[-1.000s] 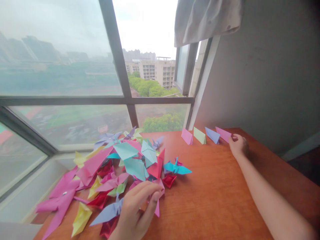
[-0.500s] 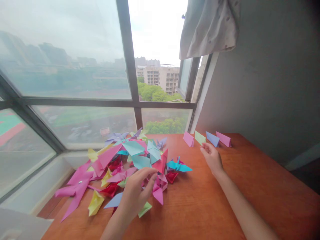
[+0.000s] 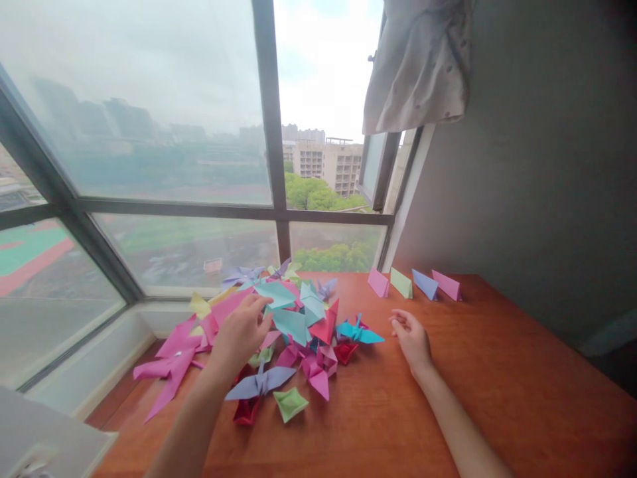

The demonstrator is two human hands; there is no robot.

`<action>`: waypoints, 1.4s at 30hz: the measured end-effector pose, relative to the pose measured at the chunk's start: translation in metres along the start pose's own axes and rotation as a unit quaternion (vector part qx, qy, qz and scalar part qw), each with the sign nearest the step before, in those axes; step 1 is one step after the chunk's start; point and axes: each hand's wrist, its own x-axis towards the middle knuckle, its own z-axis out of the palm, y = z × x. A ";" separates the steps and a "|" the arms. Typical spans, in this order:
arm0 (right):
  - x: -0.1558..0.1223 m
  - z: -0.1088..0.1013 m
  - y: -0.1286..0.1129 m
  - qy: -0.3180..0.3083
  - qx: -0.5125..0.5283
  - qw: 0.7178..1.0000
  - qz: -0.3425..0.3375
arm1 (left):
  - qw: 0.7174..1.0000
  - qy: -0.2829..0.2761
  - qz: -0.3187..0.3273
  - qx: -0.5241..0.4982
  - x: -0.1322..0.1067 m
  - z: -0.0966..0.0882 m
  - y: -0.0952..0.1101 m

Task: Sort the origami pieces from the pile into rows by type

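A pile of coloured origami pieces (image 3: 279, 325) lies on the wooden table (image 3: 472, 392) by the window. My left hand (image 3: 242, 330) reaches into the pile, fingers spread over teal and pink pieces, holding nothing I can see. My right hand (image 3: 411, 333) hovers just right of a teal paper crane (image 3: 359, 332), fingers loosely curled and apart, empty. A purple crane (image 3: 261, 382) and a green folded piece (image 3: 291, 402) lie at the near edge of the pile.
A row of folded paper triangles stands at the back: pink (image 3: 378, 283), green (image 3: 401, 283), blue (image 3: 424, 284), pink (image 3: 446, 285). A grey wall rises on the right. A large window (image 3: 199, 166) and a white sill (image 3: 99, 372) lie behind and left.
My right hand has drawn back from the row of triangles toward the teal crane. My left hand has moved forward and left, deeper into the pile. The view has shifted up.
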 end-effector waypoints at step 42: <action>-0.050 0.011 -0.071 -0.167 -0.055 0.915 -0.364 | 0.972 -0.068 0.225 -0.015 -0.009 0.045 0.124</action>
